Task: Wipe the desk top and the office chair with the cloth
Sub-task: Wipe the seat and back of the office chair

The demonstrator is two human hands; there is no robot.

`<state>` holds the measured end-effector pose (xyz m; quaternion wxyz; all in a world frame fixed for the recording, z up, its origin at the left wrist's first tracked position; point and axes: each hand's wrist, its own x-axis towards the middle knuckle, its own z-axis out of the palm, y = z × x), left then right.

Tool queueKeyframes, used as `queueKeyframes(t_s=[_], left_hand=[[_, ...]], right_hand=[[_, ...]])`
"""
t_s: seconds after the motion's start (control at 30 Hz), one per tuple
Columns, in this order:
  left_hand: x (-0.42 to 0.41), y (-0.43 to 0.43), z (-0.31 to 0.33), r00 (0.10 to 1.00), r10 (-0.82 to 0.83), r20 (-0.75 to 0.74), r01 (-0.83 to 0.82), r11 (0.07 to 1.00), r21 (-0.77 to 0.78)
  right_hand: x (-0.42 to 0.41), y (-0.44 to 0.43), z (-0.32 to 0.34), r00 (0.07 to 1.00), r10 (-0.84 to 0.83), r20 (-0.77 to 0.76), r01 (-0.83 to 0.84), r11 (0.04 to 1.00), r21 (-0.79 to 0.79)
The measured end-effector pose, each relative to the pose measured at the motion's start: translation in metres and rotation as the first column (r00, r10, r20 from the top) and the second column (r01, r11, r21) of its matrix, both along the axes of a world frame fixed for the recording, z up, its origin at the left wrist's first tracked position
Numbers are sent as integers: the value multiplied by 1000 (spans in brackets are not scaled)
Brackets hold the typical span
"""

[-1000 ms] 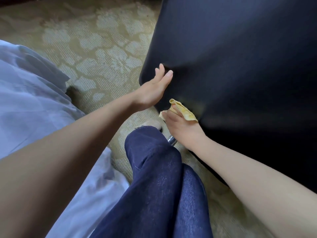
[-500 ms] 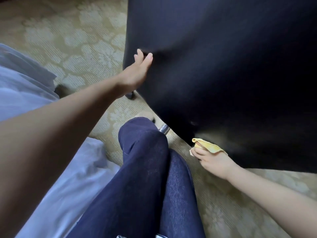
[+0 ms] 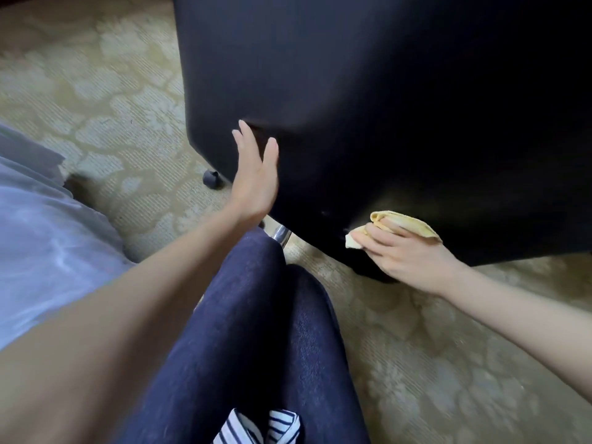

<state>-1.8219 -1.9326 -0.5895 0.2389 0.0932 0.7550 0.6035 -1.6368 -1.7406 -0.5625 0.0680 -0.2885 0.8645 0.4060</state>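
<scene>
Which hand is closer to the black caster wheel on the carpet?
Left. The left hand lies flat on the chair just right of the caster; the right hand, holding the cloth, is farther right along the chair's lower edge.

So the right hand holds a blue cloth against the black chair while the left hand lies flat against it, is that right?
Not quite: the head view shows the cloth is yellow, not blue. Otherwise yes: the right hand holds it against the black chair while the left hand lies flat against the chair.
</scene>
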Motion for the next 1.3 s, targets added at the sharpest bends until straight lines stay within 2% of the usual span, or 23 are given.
queueKeyframes(t_s=[0.1, 0.2, 0.33, 0.43, 0.53, 0.67, 0.77, 0.9, 1.07, 1.17, 1.3], left_hand=[[15, 5, 2, 999, -34, 27, 33, 999, 35], [14, 10, 5, 996, -57, 69, 51, 994, 93], [8, 10, 3, 995, -63, 80, 56, 995, 85], [1, 7, 2, 994, -72, 78, 68, 996, 51], [-5, 6, 4, 989, -102, 106, 96, 994, 60], [-11, 1, 6, 983, -127, 133, 132, 991, -32], [-15, -5, 9, 976, -182, 123, 197, 973, -124], [-16, -6, 18, 972, -195, 132, 215, 964, -157], [-12, -6, 24, 980, -168, 103, 182, 971, -157], [-10, -6, 28, 981, -189, 43, 193, 969, -156], [-3, -11, 28, 985, -114, 133, 124, 990, -70]], right_hand=[[-35, -20, 11, 989, 30, -146, -32, 999, -12], [-71, -40, 8, 980, 22, -199, -34, 998, -58], [-96, -55, -10, 987, 44, -158, -37, 998, 48], [-99, -59, -28, 990, 34, -138, -27, 998, 50], [-94, -60, -41, 995, -24, -101, 23, 1000, -14], [-67, -50, -52, 996, 29, -79, -26, 999, 45], [-33, -34, -63, 1000, -10, -16, 10, 999, -30], [-4, -15, -62, 995, -56, 85, 69, 985, -158], [13, -3, -34, 990, -91, 111, 105, 987, -121], [22, 4, -9, 998, -63, 27, 65, 993, -99], [21, 7, 33, 983, -21, -183, 0, 993, -116]])
